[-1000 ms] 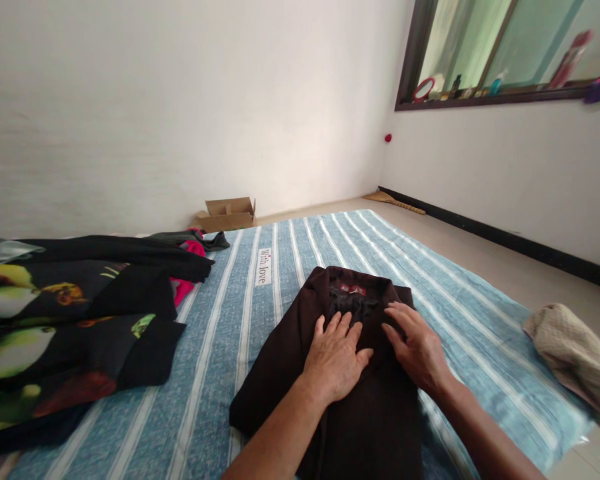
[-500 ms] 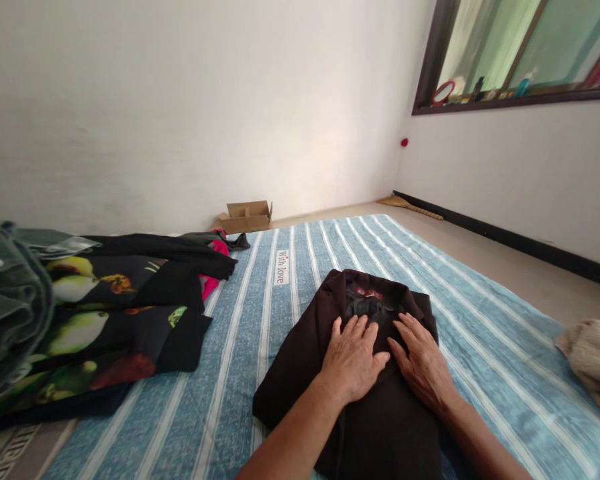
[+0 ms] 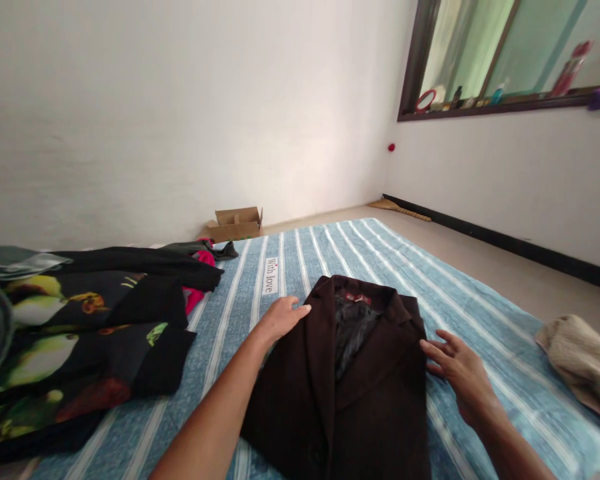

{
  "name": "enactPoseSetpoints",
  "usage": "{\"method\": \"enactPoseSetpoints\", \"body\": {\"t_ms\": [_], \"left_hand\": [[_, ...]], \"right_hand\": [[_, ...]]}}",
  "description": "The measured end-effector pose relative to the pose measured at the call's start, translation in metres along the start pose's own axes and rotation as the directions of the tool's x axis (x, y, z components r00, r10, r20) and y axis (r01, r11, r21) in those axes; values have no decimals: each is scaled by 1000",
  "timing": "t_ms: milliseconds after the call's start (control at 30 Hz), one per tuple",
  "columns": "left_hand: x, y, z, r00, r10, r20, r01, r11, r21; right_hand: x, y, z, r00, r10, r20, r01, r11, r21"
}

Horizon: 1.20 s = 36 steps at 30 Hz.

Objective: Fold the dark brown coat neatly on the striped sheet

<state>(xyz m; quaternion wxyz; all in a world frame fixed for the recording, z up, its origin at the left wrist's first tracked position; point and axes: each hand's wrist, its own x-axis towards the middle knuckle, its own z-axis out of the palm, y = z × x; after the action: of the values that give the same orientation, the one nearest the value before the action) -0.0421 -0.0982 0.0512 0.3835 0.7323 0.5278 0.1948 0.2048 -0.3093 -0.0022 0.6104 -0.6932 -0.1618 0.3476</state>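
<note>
A dark brown suit jacket (image 3: 375, 387) lies folded on the blue striped bedsheet (image 3: 230, 333), its collar pointing away from me and its black lining showing at the neck. My left hand (image 3: 283, 318) is at the jacket's left shoulder, thumb over the edge and fingers apart; its fingertips are partly hidden. At the right edge my right hand (image 3: 455, 367) has its fingers spread, the tips by the cloth. Neither hand is closed on the jacket.
To the left lies a pile of clothes (image 3: 95, 360), black with a fruit print. A beige cloth (image 3: 583, 360) is at the right. Beyond the bed are a cardboard box (image 3: 235, 225) and a broom (image 3: 405, 209) on the floor. Small items line the window sill (image 3: 480, 107).
My hands have moved apart, from flat on the jacket's middle to its left and right edges. The lapels and more of the lining now show. The view has shifted slightly right.
</note>
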Motion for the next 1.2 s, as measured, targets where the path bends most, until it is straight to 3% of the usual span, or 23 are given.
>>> {"method": "enactPoseSetpoints", "body": {"t_ms": [167, 400, 533, 633, 933, 1067, 1200], "left_hand": [[8, -12, -2, 979, -123, 165, 145, 981, -127], [21, -14, -1, 944, -205, 259, 268, 934, -238], [25, -14, 3, 908, -181, 378, 317, 887, -337], [27, -15, 6, 885, -116, 450, 326, 845, -423], [27, -13, 7, 920, 72, 385, 154, 837, -525], [8, 3, -4, 934, 92, 346, 144, 790, -596], [-24, 18, -14, 958, 82, 274, 145, 685, -714]], "right_hand": [[0, -6, 1, 991, 114, 63, -117, 992, 43], [7, 1, 7, 929, 237, 285, -270, 960, 79], [10, 4, 13, 924, 257, 283, -294, 951, 99], [7, 2, 18, 950, 208, 235, -234, 968, 90], [-4, -24, 27, 974, 13, 228, -60, 978, 198], [-6, -41, 28, 965, -26, 260, -33, 975, 218], [3, -66, 25, 950, -42, 308, -38, 968, 247]]}}
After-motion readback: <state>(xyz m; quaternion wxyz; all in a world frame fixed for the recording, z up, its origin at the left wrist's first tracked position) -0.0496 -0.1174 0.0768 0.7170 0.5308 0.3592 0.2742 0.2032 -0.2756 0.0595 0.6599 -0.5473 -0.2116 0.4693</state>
